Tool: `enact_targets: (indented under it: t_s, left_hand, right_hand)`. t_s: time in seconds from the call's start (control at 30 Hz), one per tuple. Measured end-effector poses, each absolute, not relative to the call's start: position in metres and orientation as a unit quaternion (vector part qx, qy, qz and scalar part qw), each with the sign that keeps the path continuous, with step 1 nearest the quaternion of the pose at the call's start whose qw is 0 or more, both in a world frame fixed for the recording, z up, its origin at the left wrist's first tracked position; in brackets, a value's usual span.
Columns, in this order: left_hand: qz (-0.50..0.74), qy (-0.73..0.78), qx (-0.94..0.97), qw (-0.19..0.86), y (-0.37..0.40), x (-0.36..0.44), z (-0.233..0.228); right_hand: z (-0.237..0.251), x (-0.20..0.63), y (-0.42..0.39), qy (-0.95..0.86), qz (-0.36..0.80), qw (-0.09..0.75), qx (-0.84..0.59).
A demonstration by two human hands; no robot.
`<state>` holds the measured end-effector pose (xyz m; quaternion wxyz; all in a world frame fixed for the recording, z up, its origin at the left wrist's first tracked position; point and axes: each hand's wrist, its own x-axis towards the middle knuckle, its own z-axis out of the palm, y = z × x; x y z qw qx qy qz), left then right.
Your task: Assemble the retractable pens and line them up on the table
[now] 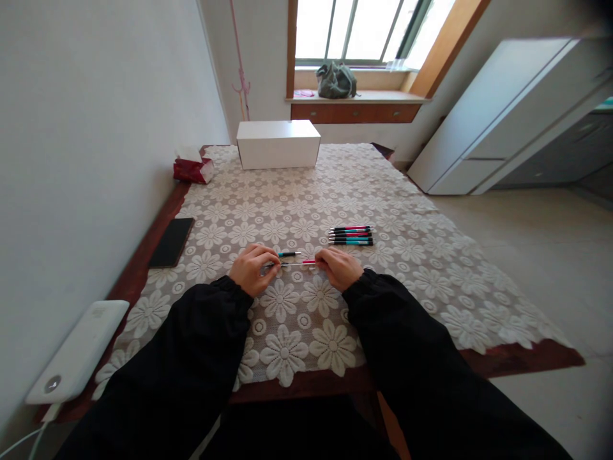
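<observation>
My left hand [253, 269] is closed in a pinch on the dark front part of a pen, mostly covered by the fingers. From it a thin pale rod, like a refill [295, 263], runs across to the red pen barrel [309, 261]. That barrel is pinched by my right hand [339, 267], also closed. Just beyond my left fingers lies a teal and black pen [290, 254], partly hidden by them. Behind my right hand, several black, red and teal pens [350, 235] rest side by side in a row.
A floral lace tablecloth [282, 297] covers the table. At the far end stands a white box [279, 145], with a red tissue pack [193, 170] to its left. A dark flat phone-like slab [171, 243] and a white power strip-like device [81, 351] with a cable lie along the left edge.
</observation>
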<state>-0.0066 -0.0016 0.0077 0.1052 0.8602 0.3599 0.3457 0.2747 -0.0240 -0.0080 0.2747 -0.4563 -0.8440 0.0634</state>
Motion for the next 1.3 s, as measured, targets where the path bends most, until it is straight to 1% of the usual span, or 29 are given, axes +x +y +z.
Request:
enact_targets:
  t_s: [0.17,0.33,0.53,1.0,1.3]
  left_hand:
    - [0.342,0.351,0.865,0.107,-0.0033,-0.0050,0.0095]
    - [0.337,0.339,0.872,0.106,-0.0052,-0.0033,0.0114]
    - [0.337,0.331,0.875,0.102,-0.0055,-0.0025,0.0103]
    - [0.364,0.371,0.848,0.101,-0.0035,-0.0044,0.0087]
    - [0.366,0.353,0.855,0.097,-0.0059,-0.0030,0.0101]
  right_hand:
    - [-0.0079,0.2730,-0.0246,-0.849,0.062,0.275,-0.447]
    - [-0.0057,0.2713,-0.0256,-0.874,0.054,0.268,-0.402]
    - [-0.0051,0.2672,-0.0293,-0.883,0.069,0.260,-0.385]
    - [-0.0004,0.2684,-0.0294,-0.851,0.058,0.284,-0.437]
    - [-0.0022,0.2665,-0.0292,-0.863,0.068,0.287,-0.410]
